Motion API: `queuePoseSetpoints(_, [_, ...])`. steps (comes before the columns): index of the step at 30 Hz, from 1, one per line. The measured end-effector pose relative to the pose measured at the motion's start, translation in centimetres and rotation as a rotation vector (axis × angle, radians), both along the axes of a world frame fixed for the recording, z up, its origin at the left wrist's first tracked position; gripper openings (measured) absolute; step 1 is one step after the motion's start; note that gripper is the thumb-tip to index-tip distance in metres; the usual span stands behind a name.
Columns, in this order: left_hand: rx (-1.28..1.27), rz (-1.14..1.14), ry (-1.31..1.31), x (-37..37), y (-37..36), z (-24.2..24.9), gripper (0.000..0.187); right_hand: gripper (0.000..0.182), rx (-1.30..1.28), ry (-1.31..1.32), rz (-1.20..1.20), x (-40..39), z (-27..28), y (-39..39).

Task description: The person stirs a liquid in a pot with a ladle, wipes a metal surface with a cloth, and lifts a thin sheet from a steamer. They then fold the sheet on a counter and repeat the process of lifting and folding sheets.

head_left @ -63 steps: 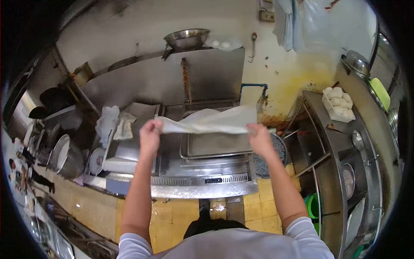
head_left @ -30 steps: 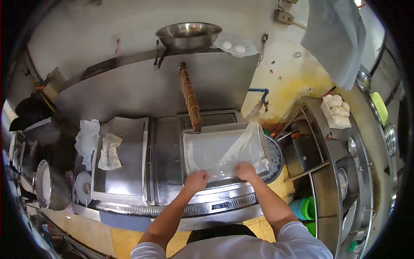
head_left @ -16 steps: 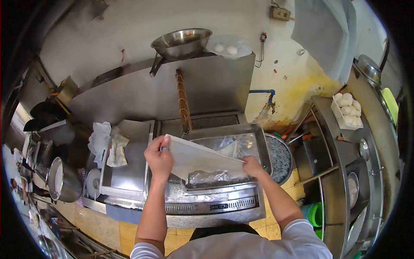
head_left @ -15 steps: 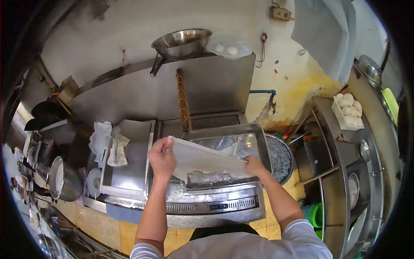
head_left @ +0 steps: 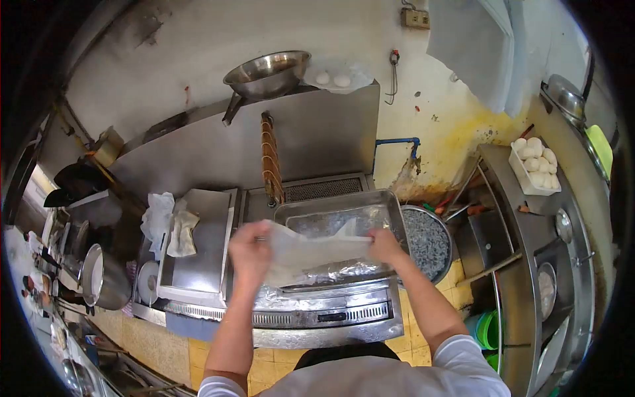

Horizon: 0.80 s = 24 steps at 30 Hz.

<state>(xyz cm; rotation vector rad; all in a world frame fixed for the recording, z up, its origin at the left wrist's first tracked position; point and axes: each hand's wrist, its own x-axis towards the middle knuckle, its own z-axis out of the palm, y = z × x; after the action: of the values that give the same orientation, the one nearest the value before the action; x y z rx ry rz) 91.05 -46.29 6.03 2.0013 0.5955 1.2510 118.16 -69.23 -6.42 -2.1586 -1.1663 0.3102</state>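
Observation:
A thin white cloth-like sheet [head_left: 311, 250] is stretched between my two hands over a shallow steel tray [head_left: 338, 201]. My left hand [head_left: 250, 255] is closed on the sheet's left end. Its right end is pinched by my right hand [head_left: 385, 245], close to the tray's right side. Part of the sheet is smeared by motion, and a raised fold shows toward its right. Wet, shiny patches lie on the tray floor around it. The tray rests on a steel counter, its front partly hidden by the sheet.
On the left, a crumpled cloth [head_left: 183, 233] lies on a flat steel tray [head_left: 205, 264]. Right of the steel tray stands a round tub [head_left: 428, 241] of greyish contents. A steel bowl [head_left: 266, 75] sits on the ledge; a white basket [head_left: 536, 175] holds several round white items.
The sheet hung tilted, left end higher; now its top edge runs more level and has slackened. My left hand has moved slightly down, and my right hand slightly up and left.

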Motion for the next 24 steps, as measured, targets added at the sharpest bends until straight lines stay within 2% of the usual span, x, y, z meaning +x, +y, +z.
queuePoseSetpoints(1, [0.101,-0.011,0.175,1.3,-2.3,0.9,0.030,0.026,0.248,0.034,0.016,-1.4,1.5,1.5])
queuePoseSetpoints(2, [0.105,-0.076,0.226,3.1,-4.6,0.7,0.030,0.028,0.497,0.069,0.030,-3.8,3.2,4.0])
queuePoseSetpoints(4, [0.107,-0.168,0.245,4.4,-5.9,0.8,0.029,0.029,0.630,0.522,0.151,-8.3,7.7,6.5])
queuePoseSetpoints(6, [0.105,-0.228,0.183,4.9,-5.6,1.6,0.028,0.032,0.297,0.504,0.153,-7.2,6.0,5.8])
queuePoseSetpoints(7, [0.187,-0.137,0.184,3.8,-4.2,3.2,0.024,0.033,0.131,0.490,0.153,-6.1,4.5,5.3])
queuePoseSetpoints(8, [0.022,-0.109,0.091,2.6,-1.9,2.8,0.029,0.030,0.179,0.326,0.082,-3.8,0.2,4.1])
queuePoseSetpoints(9, [-0.044,-0.038,0.146,1.3,-0.8,3.5,0.031,0.028,0.227,0.162,0.014,-1.3,-3.5,2.6])
queuePoseSetpoints(11, [-0.090,0.016,0.200,0.5,-0.5,3.1,0.032,0.028,-0.013,0.087,0.020,1.5,-2.8,0.4])
queuePoseSetpoints(13, [-0.051,-0.032,0.198,1.7,-2.4,-0.7,0.031,0.029,0.229,0.175,0.004,-0.4,-1.5,1.6])
queuePoseSetpoints(14, [0.028,-0.039,0.318,2.7,-3.6,-1.6,0.031,0.029,0.356,0.209,-0.006,-1.5,0.2,2.9])
queuePoseSetpoints(16, [0.077,-0.153,0.347,4.8,-6.6,-1.0,0.033,0.032,0.655,0.264,0.173,-6.2,6.2,5.9])
queuePoseSetpoints(19, [0.087,-0.154,0.268,4.1,-5.3,1.0,0.031,0.031,0.284,0.605,0.278,-7.1,2.4,7.4])
queuePoseSetpoints(20, [0.141,-0.118,0.248,2.4,-4.0,3.8,0.025,0.030,0.229,0.488,0.191,-6.1,1.8,6.6])
queuePoseSetpoints(21, [0.079,-0.040,0.227,0.9,-1.8,3.8,0.027,0.030,0.171,0.367,0.111,-4.3,1.4,5.0])
queuePoseSetpoints(22, [0.016,0.039,0.210,0.0,-0.4,3.2,0.030,0.029,0.111,0.248,0.033,-2.8,0.8,3.7])
queuePoseSetpoints(24, [0.007,0.078,0.244,-0.1,-0.1,-1.4,0.031,0.028,0.019,0.043,0.067,-0.2,-1.0,3.2])
